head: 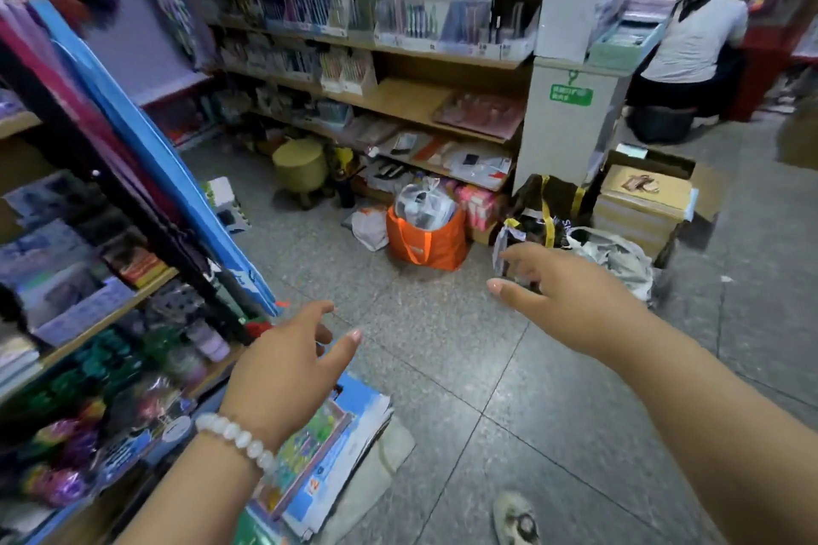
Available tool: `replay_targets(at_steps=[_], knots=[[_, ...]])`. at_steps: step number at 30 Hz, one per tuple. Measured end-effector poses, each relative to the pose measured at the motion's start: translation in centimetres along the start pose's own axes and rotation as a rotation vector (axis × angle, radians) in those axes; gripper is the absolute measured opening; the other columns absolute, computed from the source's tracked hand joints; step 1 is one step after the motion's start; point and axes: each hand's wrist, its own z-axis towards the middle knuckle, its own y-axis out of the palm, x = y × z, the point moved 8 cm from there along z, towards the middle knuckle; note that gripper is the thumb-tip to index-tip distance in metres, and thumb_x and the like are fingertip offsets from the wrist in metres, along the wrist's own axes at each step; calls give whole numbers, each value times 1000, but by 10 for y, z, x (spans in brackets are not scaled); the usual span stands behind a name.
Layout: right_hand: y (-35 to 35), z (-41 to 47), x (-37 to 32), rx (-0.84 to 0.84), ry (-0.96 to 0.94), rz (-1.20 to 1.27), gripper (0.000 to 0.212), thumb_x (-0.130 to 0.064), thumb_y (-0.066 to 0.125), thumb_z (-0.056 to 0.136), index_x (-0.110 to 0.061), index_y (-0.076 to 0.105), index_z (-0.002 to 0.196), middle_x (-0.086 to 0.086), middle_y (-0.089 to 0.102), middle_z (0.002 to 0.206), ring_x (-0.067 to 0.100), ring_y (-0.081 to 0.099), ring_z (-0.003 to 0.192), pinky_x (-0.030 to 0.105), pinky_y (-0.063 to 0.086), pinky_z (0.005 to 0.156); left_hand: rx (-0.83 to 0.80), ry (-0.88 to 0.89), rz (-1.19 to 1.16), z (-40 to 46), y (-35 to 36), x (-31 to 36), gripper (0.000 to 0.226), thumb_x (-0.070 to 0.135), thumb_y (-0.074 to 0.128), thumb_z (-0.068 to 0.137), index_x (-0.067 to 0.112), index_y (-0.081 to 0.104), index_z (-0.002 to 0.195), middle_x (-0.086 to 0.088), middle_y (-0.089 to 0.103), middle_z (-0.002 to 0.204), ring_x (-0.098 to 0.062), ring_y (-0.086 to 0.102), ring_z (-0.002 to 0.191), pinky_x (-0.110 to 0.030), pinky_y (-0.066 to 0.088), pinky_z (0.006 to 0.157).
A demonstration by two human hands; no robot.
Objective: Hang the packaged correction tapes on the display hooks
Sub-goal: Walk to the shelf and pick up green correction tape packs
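Over the grey tiled floor [464,367], mid-aisle, both hands reach forward. The left hand [287,363] is empty, its fingers loosely spread, a white bead bracelet [237,440] on the wrist. The right hand [562,292], farther out, pinches a small clear packet [502,250] between thumb and fingers; blur hides its contents, so whether it is a packaged correction tape cannot be told. Just below the left hand, a stack of blue picture books [336,447] leans off the near-left shelf unit [110,305], which holds boxes and coloured toys. Beyond the right hand lie a crumpled grey bag [619,254] and stacked cardboard boxes [642,199]. An orange bag [425,241] stuffed with packets stands on the floor farther off, by an olive stool [301,166]. Far shelves [398,44] carry pens. At the far right, a seated person in a white top [699,35] faces away. A shoe [515,518] shows at the near edge.
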Motion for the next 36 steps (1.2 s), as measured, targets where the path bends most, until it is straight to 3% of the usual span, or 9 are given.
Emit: replay_targets(at_steps=[6,10,13,17,23,26,31,36], knots=[[-27,168,19,-24,-118,-42,59,-66,43,88,-28,46,133,-3,62,117,17,60,100,37,53,81,47,-116,-12,131,2,18,53,55,54,89,29,49,135,9,68,102,-17,65,95,-35,52,85],[-20,267,15,-91,-158,-65,58,-62,45,90,-28,44,138,0,63,122,21,60,106,37,52,84,46,-174,36,210,-3,14,55,56,51,90,30,46,138,9,67,106,-19,64,102,-37,52,88],[-4,339,3,-125,-188,-80,58,-62,43,91,-28,42,138,2,63,123,24,61,105,39,53,83,37,-216,59,271,-5,-2,59,58,48,91,27,43,141,8,67,99,-20,64,97,-39,53,85],[22,433,-25,-156,-247,-74,53,-56,46,92,-26,44,136,4,65,116,24,61,101,42,54,82,53,-247,63,354,-8,-32,60,60,47,90,25,44,140,6,68,86,-19,65,86,-40,55,79],[56,579,-83,-215,-305,-110,59,-57,44,94,-22,39,141,6,61,125,24,59,106,33,49,77,29,-337,45,491,-24,-98,62,57,46,93,22,38,144,1,70,104,-21,65,96,-31,50,74],[62,634,-110,-241,-327,-118,61,-60,42,93,-22,39,141,6,63,119,23,60,101,33,49,74,29,-397,55,537,-35,-130,65,61,45,91,23,39,144,0,73,95,-21,65,88,-31,48,67],[73,725,-151,-270,-386,-88,65,-62,42,91,-21,39,141,7,60,124,26,59,109,41,52,86,46,-495,-6,605,-52,-178,65,61,46,90,24,38,143,0,71,84,-20,66,82,-34,53,71],[96,827,-194,-284,-490,-89,63,-61,42,92,-22,40,141,6,61,120,24,60,104,39,53,82,133,-563,23,674,-70,-215,62,57,49,91,22,41,141,1,70,78,-20,64,80,-35,53,72]])
